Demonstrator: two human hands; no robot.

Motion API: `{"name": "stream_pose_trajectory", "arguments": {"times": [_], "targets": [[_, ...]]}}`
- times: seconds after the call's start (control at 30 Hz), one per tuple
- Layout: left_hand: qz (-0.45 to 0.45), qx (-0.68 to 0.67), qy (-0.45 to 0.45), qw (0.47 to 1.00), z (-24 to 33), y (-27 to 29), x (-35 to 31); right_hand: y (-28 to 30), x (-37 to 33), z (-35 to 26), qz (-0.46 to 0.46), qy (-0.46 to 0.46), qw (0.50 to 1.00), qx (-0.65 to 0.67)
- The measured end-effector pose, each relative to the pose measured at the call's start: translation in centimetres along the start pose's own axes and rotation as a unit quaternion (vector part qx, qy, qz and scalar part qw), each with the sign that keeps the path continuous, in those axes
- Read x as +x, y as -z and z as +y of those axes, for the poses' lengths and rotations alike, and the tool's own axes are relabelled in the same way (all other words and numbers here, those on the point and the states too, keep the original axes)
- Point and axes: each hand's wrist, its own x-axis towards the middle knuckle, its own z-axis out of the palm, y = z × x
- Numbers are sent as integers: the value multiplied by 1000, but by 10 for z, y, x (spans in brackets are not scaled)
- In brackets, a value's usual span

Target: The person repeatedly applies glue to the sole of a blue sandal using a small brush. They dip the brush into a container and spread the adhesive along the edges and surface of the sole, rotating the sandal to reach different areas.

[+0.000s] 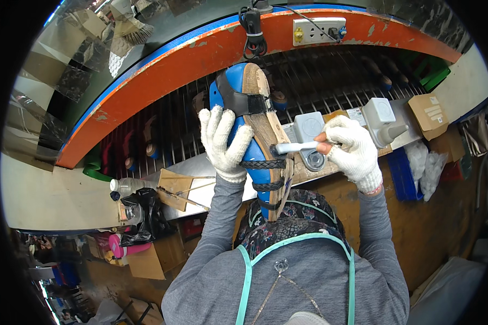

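Note:
A blue shoe last [235, 76] stands tilted up from my lap, with a sandal upper on it: a wide black strap [236, 101], black braided straps [263, 164] and a brown underside facing right. My left hand [222, 143], in a white knitted glove, holds the last along its left side, fingers stretched along it. In my right hand [352, 151], gloved with bare fingertips showing, is a white-handled brush [298, 147] pinched between thumb and fingers. Its dark tip touches the underside near the braided straps. Just behind the brush sits a small pale pot [313, 160].
A conveyor of metal rods [184, 146] carries more lasts beneath an orange arch [141, 103] with a power socket [319, 31]. White containers [379, 112] and a cardboard box [428, 115] stand right. Left are sticks on a board [173, 189], a bottle [130, 187] and a black bag [146, 216].

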Motion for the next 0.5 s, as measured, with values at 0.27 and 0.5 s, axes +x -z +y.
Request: {"name": "stream_pose_trajectory", "arguments": {"times": [0.27,0.5], "targets": [[52,6,34,998,-1,-14,-11,-9,7,19,-1,-11,983,183],[102,-1,79,992,6,-24,-23,-16,-4,23,-22,-96,972,214]]}}
